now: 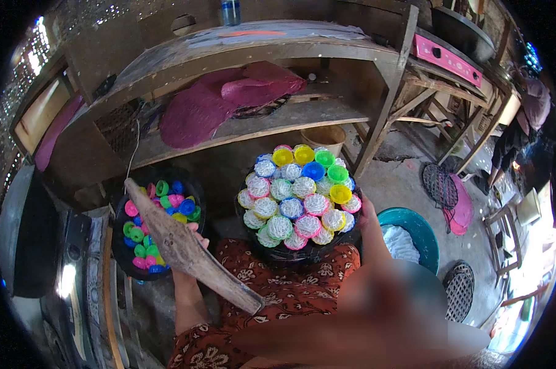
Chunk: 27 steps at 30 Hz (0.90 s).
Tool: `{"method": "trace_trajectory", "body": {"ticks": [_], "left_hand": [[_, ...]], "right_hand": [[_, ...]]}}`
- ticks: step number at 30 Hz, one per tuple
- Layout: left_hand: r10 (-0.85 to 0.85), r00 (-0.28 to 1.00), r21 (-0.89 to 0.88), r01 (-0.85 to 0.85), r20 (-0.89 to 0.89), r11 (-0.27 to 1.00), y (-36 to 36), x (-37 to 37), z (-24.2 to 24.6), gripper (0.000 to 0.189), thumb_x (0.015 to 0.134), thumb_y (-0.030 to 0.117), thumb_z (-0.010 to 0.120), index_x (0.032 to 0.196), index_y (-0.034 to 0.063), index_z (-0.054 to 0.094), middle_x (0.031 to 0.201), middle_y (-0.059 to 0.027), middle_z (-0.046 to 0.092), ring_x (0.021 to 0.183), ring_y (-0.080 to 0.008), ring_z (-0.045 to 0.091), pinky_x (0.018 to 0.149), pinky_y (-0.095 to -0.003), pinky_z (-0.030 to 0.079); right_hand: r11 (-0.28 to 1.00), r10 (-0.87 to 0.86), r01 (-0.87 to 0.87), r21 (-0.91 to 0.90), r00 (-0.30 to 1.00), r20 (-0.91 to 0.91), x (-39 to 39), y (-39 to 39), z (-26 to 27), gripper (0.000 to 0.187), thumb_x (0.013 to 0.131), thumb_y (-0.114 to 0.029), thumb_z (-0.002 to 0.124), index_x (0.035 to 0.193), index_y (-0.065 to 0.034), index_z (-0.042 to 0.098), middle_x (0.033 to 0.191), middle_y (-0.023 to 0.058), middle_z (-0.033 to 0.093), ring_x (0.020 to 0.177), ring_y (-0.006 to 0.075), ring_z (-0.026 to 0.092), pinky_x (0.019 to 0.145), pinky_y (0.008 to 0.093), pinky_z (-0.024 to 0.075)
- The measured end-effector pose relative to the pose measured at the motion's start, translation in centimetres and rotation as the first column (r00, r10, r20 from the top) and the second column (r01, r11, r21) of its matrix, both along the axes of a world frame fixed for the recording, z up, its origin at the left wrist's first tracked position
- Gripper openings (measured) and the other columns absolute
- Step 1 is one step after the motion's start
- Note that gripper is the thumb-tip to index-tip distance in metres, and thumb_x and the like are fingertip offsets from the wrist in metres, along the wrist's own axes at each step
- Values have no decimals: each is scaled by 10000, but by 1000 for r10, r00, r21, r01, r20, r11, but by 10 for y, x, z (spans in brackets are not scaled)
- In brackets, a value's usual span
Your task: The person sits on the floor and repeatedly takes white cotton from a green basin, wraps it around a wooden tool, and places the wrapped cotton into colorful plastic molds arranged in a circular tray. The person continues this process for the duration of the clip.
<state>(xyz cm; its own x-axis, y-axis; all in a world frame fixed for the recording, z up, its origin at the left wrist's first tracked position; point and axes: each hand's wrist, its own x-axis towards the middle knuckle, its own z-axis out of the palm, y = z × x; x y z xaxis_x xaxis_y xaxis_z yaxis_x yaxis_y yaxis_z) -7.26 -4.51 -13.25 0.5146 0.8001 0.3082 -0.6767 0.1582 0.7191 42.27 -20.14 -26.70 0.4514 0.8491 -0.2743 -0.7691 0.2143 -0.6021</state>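
My right hand [366, 212] grips the right edge of a round black tray [289, 256] above my lap. Small plastic cups in pink, yellow, blue and green cover it, most filled with white noodle-like strands [290, 208]. A few, such as a yellow cup [340, 193] and a blue cup [313, 171], show only bare plastic. My left hand [201, 234] is mostly hidden behind a worn wooden lever-like piece [176, 242]; what it holds is unclear. Beside it, a black basin [121, 258] contains many loose coloured cups [144, 250].
A wooden bench [259, 48] with a lower shelf [296, 122] spans the front, bearing dark pink sheets [199, 110]. At right are a teal basin [437, 249] with white contents, woven trays [460, 290] and a pink stove [448, 60]. Another person [513, 133] is far right.
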Motion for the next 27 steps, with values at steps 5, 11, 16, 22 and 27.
{"method": "trace_trajectory", "body": {"ticks": [5, 11, 16, 22, 27], "left_hand": [[-27, 993, -139, 43, 113, 989, -12, 12, 6, 497, 878, 326, 520, 1128, -101, 478, 843, -166, 607, 783, -261, 618, 740, -444, 549], [74, 996, 22, -73, -47, 997, -22, 16, 22, 464, 847, 275, 585, 1121, -88, 489, 807, -135, 594, 732, -207, 599, 686, -389, 565], [-45, 988, -152, 68, 148, 986, -23, 17, 25, 424, 862, 232, 565, 1126, -90, 484, 795, -126, 585, 710, -198, 588, 707, -402, 560], [-68, 988, -60, 77, 138, 995, -22, 16, 20, 435, 903, 248, 488, 1156, -105, 457, 838, -134, 585, 753, -219, 586, 784, -454, 531], [-178, 946, -142, 222, 270, 964, -18, 10, 16, 437, 901, 242, 497, 1163, -104, 449, 853, -133, 586, 792, -221, 592, 778, -451, 533]], "right_hand": [[993, -63, 67, -98, 997, 41, -5, -5, 9, 383, 958, -293, 359, 1222, -43, 481, 1175, 155, 567, 1045, 297, 572, 893, 450, 477], [984, -33, 37, -172, 999, 23, -26, -17, 40, 405, 978, -287, 295, 1246, -23, 443, 1216, 174, 530, 1072, 309, 554, 899, 454, 474], [992, -7, 12, -123, 999, 42, -38, -24, 44, 395, 979, -271, 296, 1247, -20, 440, 1221, 166, 529, 1078, 302, 550, 940, 443, 446], [996, 15, -8, -83, 996, 87, -32, -34, 24, 380, 973, -265, 324, 1206, -10, 480, 1176, 153, 565, 1077, 291, 552, 954, 432, 431], [988, -85, 78, -134, 995, -51, -6, -18, 1, 503, 955, -396, 340, 1247, 3, 429, 1228, 175, 519, 1123, 331, 511, 986, 471, 386]]}}
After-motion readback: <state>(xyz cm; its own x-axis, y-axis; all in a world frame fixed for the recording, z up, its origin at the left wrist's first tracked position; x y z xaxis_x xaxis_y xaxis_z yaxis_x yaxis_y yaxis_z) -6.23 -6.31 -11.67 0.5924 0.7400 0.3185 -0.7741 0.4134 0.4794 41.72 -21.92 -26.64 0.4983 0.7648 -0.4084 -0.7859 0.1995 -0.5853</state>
